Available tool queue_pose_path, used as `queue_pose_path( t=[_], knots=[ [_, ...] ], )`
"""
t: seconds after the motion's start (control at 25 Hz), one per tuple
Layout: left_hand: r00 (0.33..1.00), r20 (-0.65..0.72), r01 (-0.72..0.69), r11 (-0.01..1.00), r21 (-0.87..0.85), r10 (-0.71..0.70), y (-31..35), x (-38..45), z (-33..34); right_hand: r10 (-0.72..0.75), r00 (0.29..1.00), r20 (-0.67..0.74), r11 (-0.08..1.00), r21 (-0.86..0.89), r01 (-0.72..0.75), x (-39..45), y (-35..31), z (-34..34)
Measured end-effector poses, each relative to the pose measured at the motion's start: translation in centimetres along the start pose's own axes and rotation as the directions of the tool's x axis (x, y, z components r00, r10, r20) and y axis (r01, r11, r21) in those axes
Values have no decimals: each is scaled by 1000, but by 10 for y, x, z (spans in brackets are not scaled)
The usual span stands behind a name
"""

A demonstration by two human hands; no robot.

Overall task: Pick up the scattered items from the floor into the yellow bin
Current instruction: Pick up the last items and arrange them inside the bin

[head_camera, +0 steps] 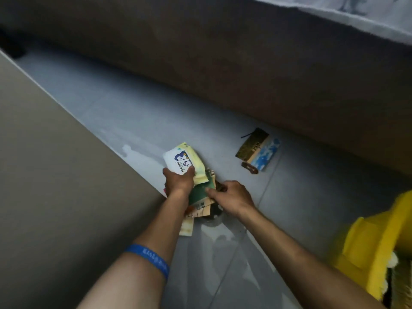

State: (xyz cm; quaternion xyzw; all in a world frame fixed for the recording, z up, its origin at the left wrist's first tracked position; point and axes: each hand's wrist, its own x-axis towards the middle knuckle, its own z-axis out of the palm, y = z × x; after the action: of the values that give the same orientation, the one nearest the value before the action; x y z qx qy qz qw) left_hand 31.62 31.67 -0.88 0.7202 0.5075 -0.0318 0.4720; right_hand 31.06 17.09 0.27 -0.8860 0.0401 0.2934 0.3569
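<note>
My left hand (178, 182) grips a pack of baby wipes (184, 160) with its fingers curled over the near end, and beneath the pack I clamp a loose stack of cards and paper packets (199, 197) that fans out toward my wrist. My right hand (231, 197) has its fingers curled down at the right edge of that stack, on a small dark thing I cannot make out; whether it has a firm hold there I cannot tell. The floor (133, 121) is smooth tile, so flat cards will be hard to lift; I think the best way is to slide an edge up with a fingertip against the stack and then tuck it under my left thumb. The stack looks ready to spill, so I should square it before I move. The yellow bin (374, 239) stands at my right, near my right forearm, and is a short carry. A dark and blue booklet (258, 150) and a brown hair clip (249, 167) just beside it lie on the floor by the brown bed base (223, 63), so these are left to gather.
</note>
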Motion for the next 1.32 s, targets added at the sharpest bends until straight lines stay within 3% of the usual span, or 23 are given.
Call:
queue_pose_path(
  t=[0.24,0.4,0.52,0.64,0.76,0.92,1.04,1.12,1.2,1.24,1.32],
  knots=[
    [991,64,136,894,-427,-120,-12,6,6,104,992,72,903,411,-125,15,1,11],
    [976,182,212,736,-643,-122,-13,-34,1,176,981,-76,780,619,-92,-12,5,-6],
    [973,229,184,637,-749,-12,-12,-85,-10,209,967,-143,617,786,-17,-52,12,-45],
    [942,293,116,657,-745,166,-10,-137,-29,150,966,-210,591,802,82,-114,29,-91],
    [822,416,33,697,-716,389,2,-189,-40,132,930,-342,544,810,220,-189,67,-135],
    [559,648,-31,794,-608,518,23,-269,-8,286,827,-483,497,813,303,-280,129,-191],
    [427,751,-122,855,-504,503,18,-327,37,383,681,-624,586,734,342,-313,170,-212],
    [408,771,-234,873,-429,489,10,-344,55,374,594,-712,759,603,246,-314,186,-213],
    [467,726,-358,859,-367,505,5,-341,60,286,575,-767,928,371,34,-304,189,-206],
    [509,677,-394,843,-366,531,6,-331,56,232,596,-769,964,264,-34,-296,184,-200],
    [589,541,-466,799,-380,601,6,-301,41,111,668,-736,988,156,9,-276,164,-183]
  ],
)
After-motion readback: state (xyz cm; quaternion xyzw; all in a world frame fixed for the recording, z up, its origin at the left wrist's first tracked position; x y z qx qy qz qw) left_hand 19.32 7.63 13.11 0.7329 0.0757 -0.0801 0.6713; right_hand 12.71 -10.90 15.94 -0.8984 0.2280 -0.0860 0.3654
